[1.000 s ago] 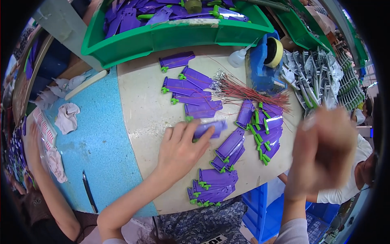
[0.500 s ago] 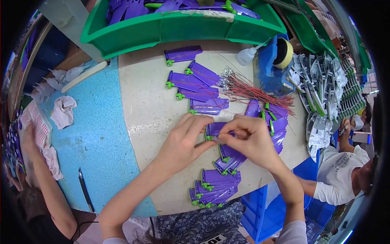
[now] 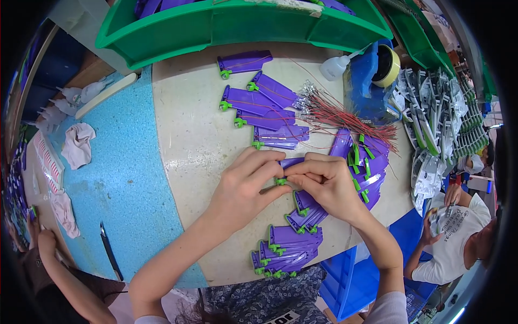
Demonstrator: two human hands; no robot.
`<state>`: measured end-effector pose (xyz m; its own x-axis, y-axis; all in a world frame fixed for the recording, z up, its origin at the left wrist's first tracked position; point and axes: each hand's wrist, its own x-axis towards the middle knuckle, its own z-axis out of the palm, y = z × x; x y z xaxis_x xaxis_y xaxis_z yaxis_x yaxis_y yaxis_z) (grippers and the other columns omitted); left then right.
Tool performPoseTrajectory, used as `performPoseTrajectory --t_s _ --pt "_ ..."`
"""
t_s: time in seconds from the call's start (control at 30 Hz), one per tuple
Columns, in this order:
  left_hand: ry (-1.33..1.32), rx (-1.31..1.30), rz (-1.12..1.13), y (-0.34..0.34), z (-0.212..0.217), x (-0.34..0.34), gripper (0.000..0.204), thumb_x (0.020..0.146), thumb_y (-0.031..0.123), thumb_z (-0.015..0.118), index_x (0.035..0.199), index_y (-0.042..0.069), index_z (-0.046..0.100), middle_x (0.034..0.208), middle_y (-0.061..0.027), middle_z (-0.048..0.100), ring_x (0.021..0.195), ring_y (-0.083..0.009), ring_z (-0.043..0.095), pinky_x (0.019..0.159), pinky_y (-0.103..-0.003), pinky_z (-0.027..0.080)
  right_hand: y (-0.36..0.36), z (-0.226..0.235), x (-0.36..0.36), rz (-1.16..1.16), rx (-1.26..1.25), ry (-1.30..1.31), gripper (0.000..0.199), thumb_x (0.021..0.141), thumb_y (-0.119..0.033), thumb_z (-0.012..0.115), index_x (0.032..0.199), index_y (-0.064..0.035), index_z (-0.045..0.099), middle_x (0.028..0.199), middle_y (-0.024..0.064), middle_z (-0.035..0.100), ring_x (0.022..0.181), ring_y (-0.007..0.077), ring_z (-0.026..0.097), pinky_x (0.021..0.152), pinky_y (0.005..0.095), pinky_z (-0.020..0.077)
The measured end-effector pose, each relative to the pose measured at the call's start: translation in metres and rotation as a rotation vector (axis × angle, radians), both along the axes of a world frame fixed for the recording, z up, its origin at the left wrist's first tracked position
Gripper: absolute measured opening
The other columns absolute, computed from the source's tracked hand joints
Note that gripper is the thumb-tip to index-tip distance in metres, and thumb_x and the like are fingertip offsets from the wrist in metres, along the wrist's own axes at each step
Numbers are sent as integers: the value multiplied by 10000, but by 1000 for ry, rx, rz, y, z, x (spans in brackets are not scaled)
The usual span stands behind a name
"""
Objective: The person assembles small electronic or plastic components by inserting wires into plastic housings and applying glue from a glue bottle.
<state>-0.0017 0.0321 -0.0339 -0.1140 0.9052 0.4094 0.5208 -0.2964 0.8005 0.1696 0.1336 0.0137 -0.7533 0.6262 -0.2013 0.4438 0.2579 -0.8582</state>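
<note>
Both hands meet over one purple plastic part (image 3: 292, 162) with a green end piece (image 3: 281, 181), mostly covered by my fingers. My left hand (image 3: 251, 175) pinches its left end between thumb and fingers. From the right, my right hand (image 3: 324, 181) presses thumb and fingertips together at the part's green end; any small thing in that pinch is hidden. Beyond the hands lie several purple parts (image 3: 245, 100) with red wires across them. A bundle of thin red wires (image 3: 350, 116) rests to their right. Nearer me are stacked purple parts (image 3: 291, 245) with green ends.
A green bin (image 3: 243, 32) of purple parts stands at the far edge. Right of it are a white squeeze bottle (image 3: 334, 67), a tape roll (image 3: 387, 67) and grey-white parts (image 3: 431, 113). A black craft knife (image 3: 110, 251) and cloth (image 3: 79, 144) lie left. Co-workers sit on both sides.
My right hand's fingers have closed in nearer to the green end, covering more of the purple part. My left hand stays nearly in place. The co-worker at right now holds up an object.
</note>
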Motion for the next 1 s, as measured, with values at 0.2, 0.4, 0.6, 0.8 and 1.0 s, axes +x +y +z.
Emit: performPoseTrajectory --t_s 0.2,0.4,0.6,0.8,1.0 --pt "-5 -5 -11 0 1 0 351 694 85 840 947 5 609 1043 -118 637 910 -287 624 770 -390 533 2 -3 2 73 58 58 133 858 18 719 988 26 746 744 57 586 596 98 519 524 273 389" --pt "-98 -91 15 0 1 3 478 661 47 854 1043 13 569 925 -104 601 839 -272 619 718 -376 529 5 4 -5 80 -3 6 85 859 9 701 939 25 723 738 110 590 559 164 527 527 325 414" --pt "-126 -101 23 1 1 3 471 645 52 862 1011 18 568 912 -97 598 823 -269 611 710 -380 521 0 1 -2 -18 -81 26 71 867 6 697 928 23 729 715 88 591 540 140 499 505 320 394" --pt "-90 -77 19 1 1 5 472 619 50 866 968 27 550 893 -92 577 842 -287 588 711 -404 499 0 2 -7 161 213 94 61 863 5 689 908 35 717 719 107 604 556 168 545 508 324 406" --pt "98 -123 74 -3 9 5 405 616 135 867 882 44 576 853 -70 517 807 -276 549 685 -408 481 9 -4 -1 -151 38 25 106 834 -26 723 819 61 666 651 123 576 534 138 515 487 324 369"
